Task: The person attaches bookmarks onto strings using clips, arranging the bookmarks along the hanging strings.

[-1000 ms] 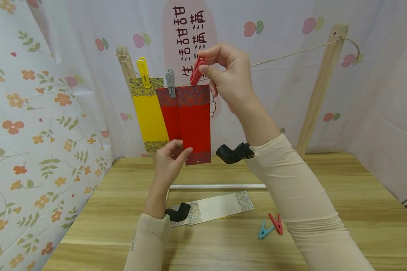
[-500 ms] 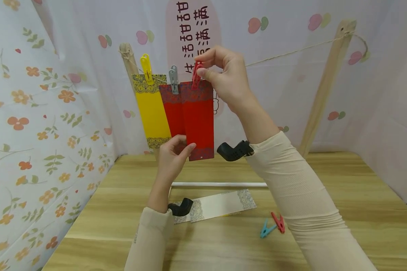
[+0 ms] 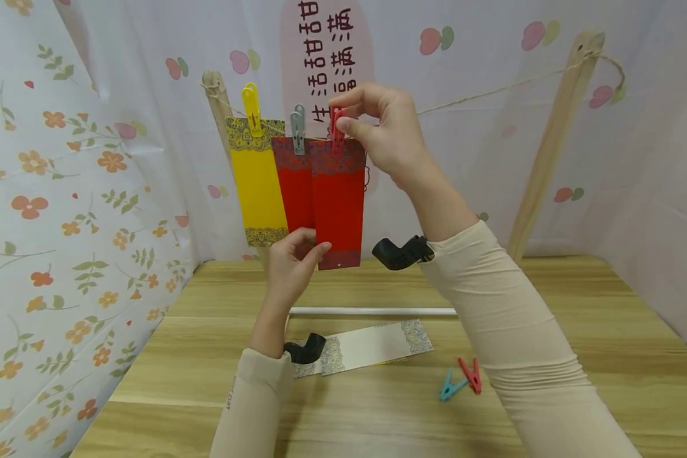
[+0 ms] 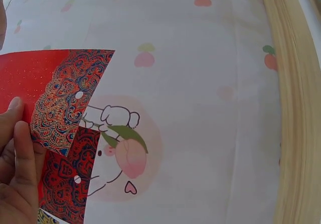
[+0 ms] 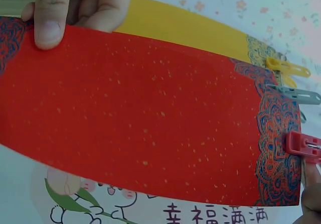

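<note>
My left hand point(image 3: 292, 261) pinches the lower left edge of a red card point(image 3: 339, 210) with a patterned band at each end. In the left wrist view, a small hole shows in the card's end band point(image 4: 79, 95). My right hand point(image 3: 386, 130) pinches a red clothespin point(image 3: 337, 130) between thumb and index finger. The clothespin's tips lie over the card's top edge, seen closely in the right wrist view as a red clip point(image 5: 303, 146). Just left, partly covered, hangs another red card point(image 3: 294, 191) under a grey clothespin point(image 3: 299, 130). A yellow card point(image 3: 257, 191) hangs from a yellow clothespin point(image 3: 252, 109).
A twine line point(image 3: 504, 83) runs between a left wooden post point(image 3: 214, 95) and a right wooden post point(image 3: 555, 146). On the table point(image 3: 378, 413) lie pale patterned cards point(image 3: 372, 346), a white rod point(image 3: 372, 311), a blue clothespin point(image 3: 451, 385) and a loose red clothespin point(image 3: 472, 375).
My right hand has lowered the red clothespin from above the front red card onto its top edge. My left hand keeps its pinch on the card's lower part. The head view has shifted slightly.
</note>
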Available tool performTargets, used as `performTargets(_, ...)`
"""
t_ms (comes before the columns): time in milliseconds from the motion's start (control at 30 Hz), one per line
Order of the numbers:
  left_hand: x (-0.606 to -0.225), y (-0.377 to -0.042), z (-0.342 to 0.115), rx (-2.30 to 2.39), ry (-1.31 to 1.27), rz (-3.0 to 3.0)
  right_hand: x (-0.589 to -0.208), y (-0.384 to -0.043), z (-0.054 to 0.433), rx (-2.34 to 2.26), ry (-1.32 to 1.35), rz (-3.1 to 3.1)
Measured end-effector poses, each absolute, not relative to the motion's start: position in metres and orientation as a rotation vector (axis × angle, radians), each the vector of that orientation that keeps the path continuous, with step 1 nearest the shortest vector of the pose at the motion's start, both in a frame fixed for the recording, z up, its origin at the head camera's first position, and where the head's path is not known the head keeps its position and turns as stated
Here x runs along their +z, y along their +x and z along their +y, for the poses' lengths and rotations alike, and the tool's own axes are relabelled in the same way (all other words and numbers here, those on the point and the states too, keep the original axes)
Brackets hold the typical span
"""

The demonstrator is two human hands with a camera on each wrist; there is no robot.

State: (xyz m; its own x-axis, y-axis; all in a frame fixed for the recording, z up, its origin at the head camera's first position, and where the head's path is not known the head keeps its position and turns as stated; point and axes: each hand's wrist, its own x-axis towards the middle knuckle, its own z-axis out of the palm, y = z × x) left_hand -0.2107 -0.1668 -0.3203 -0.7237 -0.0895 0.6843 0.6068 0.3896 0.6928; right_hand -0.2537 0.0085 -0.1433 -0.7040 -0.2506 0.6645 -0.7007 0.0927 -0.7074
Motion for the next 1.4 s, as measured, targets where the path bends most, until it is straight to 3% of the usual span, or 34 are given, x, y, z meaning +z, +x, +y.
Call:
performTargets(667, -0.322, -0.211, -0.163, -1.431, -0.379, -2.011, -0.140, -0.248, 0.016, 1.503, 0.940, -2.192)
performTargets(1033, -0.331, -0.207, -0.167, -1.424, -0.329, -2.149, -0.153, -0.240, 0.035, 1.705, 1.009, -2.004)
performTargets(1400, -0.339, -0.199, -0.180, -1.408, -0.301, -2.254, -0.168, -0.225, 0.060, 1.624, 1.067, -2.053)
